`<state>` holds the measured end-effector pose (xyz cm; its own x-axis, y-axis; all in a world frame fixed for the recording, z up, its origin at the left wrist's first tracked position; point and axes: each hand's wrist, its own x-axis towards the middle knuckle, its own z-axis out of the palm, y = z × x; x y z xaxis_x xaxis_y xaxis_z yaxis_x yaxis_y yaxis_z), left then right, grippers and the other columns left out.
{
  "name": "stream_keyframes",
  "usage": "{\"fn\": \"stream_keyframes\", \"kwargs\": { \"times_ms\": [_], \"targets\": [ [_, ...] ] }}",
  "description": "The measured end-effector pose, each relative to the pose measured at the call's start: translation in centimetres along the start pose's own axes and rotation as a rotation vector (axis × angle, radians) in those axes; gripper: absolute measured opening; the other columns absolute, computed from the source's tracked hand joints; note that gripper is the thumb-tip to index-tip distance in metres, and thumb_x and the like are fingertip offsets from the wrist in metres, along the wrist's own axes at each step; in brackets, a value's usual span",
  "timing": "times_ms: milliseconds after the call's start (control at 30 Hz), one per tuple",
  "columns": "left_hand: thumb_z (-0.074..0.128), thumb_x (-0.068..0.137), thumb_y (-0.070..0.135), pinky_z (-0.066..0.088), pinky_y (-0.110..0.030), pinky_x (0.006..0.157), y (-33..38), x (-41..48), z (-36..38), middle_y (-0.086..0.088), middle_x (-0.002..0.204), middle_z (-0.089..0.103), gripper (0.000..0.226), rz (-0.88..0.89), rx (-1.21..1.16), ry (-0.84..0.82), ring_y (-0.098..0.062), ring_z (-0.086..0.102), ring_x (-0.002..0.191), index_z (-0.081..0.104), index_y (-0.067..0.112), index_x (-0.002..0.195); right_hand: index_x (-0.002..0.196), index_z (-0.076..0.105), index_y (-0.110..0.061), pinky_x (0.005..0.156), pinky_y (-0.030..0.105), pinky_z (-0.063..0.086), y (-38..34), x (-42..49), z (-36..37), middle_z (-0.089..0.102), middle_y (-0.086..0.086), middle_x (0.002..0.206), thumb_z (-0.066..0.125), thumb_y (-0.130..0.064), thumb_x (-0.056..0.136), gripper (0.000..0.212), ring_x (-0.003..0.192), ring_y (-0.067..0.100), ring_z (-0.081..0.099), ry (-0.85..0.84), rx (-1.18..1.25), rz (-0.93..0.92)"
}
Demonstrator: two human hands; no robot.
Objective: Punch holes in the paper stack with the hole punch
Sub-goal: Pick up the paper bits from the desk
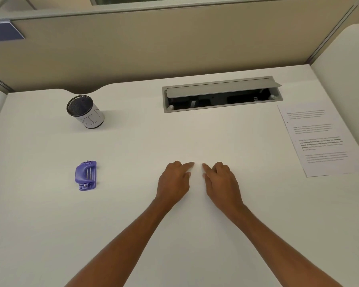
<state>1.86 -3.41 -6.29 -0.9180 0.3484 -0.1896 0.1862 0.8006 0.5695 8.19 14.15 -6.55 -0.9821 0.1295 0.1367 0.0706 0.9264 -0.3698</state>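
On the desk [195,129] your left hand [174,181] and right hand [222,181] rest empty, fingers loosely apart, so the hole punch [85,175] and paper stack [317,141] are untouched and everything remains

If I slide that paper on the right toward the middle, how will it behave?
The paper lies flat and thin, so it probably slides easily on the smooth desk. Lifted by one edge it would likely droop. Sheets may fan apart; nothing visibly binds them.

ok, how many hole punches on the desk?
1. The purple hole punch lies on the desk's left side, nearer than the mesh cup, left of both hands and untouched. None seems hidden; the open cable tray is dark inside.
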Motion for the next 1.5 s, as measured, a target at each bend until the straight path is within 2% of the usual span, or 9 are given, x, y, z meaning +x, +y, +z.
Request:
{"fn": "stream_keyframes", "kwargs": {
  "times_ms": [133, 400, 667, 833, 967, 1100, 1267, 1400, 1500],
  "targets": [
    [0.058, 0.107, 0.021, 0.056, -0.038, 0.086, -0.1, 0.4, 0.1, 0.007, 0.097, 0.055, 0.04, 0.009, -0.042, 0.038, -0.024, 0.062, 0.107, 0.068, 0.029, 0.145, 0.13, 0.078, -0.01, 0.057, 0.042, 0.054, -0.2, -0.6, 0.4, 0.06, 0.011, 0.081, 0.078, -0.01, 0.097, 0.033, 0.069, 0.03, 0.06, 0.0, -0.025, -0.109],
    [0.058, 0.107, 0.019, 0.057, -0.04, 0.091, 0.3, 2.3, 0.3, -0.005, 0.108, 0.069, 0.036, 0.018, -0.055, 0.109, -0.026, 0.065, 0.11, 0.071, 0.023, 0.141, 0.135, 0.076, -0.01, 0.063, 0.042, 0.055, 0.8, 0.4, 0.4, 0.061, 0.012, 0.085, 0.076, -0.016, 0.1, 0.035, 0.073, 0.031, 0.06, 0.03, 0.005, -0.047],
    [0.064, 0.107, 0.017, 0.056, -0.035, 0.097, 1.9, 6.3, 0.1, -0.01, 0.117, 0.08, 0.025, 0.005, -0.101, 0.265, -0.028, 0.073, 0.108, 0.079, 0.011, 0.125, 0.139, 0.073, -0.007, 0.068, 0.042, 0.055, 2.0, 0.2, 0.2, 0.062, 0.011, 0.09, 0.072, -0.012, 0.102, 0.037, 0.078, 0.03, 0.059, 0.008, 0.114, -0.033],
    [0.066, 0.106, 0.018, 0.058, -0.037, 0.093, 2.2, 8.6, 0.0, -0.011, 0.115, 0.078, 0.027, -0.012, -0.094, 0.247, -0.029, 0.072, 0.104, 0.079, 0.011, 0.128, 0.137, 0.073, -0.003, 0.069, 0.038, 0.056, 2.3, -0.2, -0.1, 0.065, 0.01, 0.092, 0.072, -0.008, 0.102, 0.036, 0.084, 0.028, 0.062, 0.015, 0.193, 0.026],
    [0.068, 0.105, 0.021, 0.052, -0.03, 0.088, 2.0, 9.6, -0.2, -0.011, 0.112, 0.076, 0.027, 0.006, -0.07, 0.218, -0.028, 0.072, 0.102, 0.08, 0.014, 0.128, 0.137, 0.073, -0.002, 0.073, 0.038, 0.057, 2.5, -0.3, -0.5, 0.065, 0.009, 0.094, 0.07, -0.007, 0.103, 0.034, 0.088, 0.028, 0.062, -0.003, 0.238, 0.053],
    [0.071, 0.103, 0.023, 0.059, -0.038, 0.092, 2.1, 10.4, -0.9, -0.007, 0.111, 0.079, 0.023, 0.013, -0.054, 0.148, -0.026, 0.074, 0.1, 0.083, 0.017, 0.123, 0.137, 0.073, -0.002, 0.077, 0.042, 0.058, 2.7, -0.2, -0.8, 0.065, 0.01, 0.096, 0.067, -0.007, 0.105, 0.033, 0.092, 0.031, 0.063, -0.033, 0.288, 0.082],
    [0.074, 0.101, 0.021, 0.061, -0.039, 0.093, 2.5, 11.6, -2.0, -0.002, 0.111, 0.084, 0.018, 0.036, -0.002, 0.061, -0.024, 0.076, 0.102, 0.087, 0.017, 0.113, 0.136, 0.073, -0.006, 0.082, 0.045, 0.059, 2.9, 0.3, -1.3, 0.068, 0.009, 0.1, 0.063, -0.01, 0.107, 0.031, 0.096, 0.029, 0.066, -0.056, 0.326, 0.11],
    [0.077, 0.098, 0.019, 0.061, -0.039, 0.094, 2.6, 12.4, -2.7, -0.001, 0.111, 0.085, 0.017, 0.019, -0.004, -0.002, -0.022, 0.076, 0.102, 0.088, 0.016, 0.11, 0.131, 0.075, -0.006, 0.081, 0.047, 0.06, 3.0, 0.8, -1.6, 0.07, 0.009, 0.101, 0.062, -0.01, 0.107, 0.028, 0.093, 0.03, 0.069, -0.059, 0.342, 0.129],
    [0.079, 0.096, 0.02, 0.065, -0.043, 0.088, 2.4, 12.9, -3.0, -0.003, 0.105, 0.085, 0.014, -0.017, -0.033, -0.033, -0.023, 0.075, 0.092, 0.089, 0.016, 0.106, 0.129, 0.077, -0.007, 0.078, 0.044, 0.06, 3.0, 1.4, -1.8, 0.068, 0.007, 0.097, 0.063, -0.01, 0.107, 0.026, 0.086, 0.028, 0.068, -0.058, 0.339, 0.129]
  ]
}}
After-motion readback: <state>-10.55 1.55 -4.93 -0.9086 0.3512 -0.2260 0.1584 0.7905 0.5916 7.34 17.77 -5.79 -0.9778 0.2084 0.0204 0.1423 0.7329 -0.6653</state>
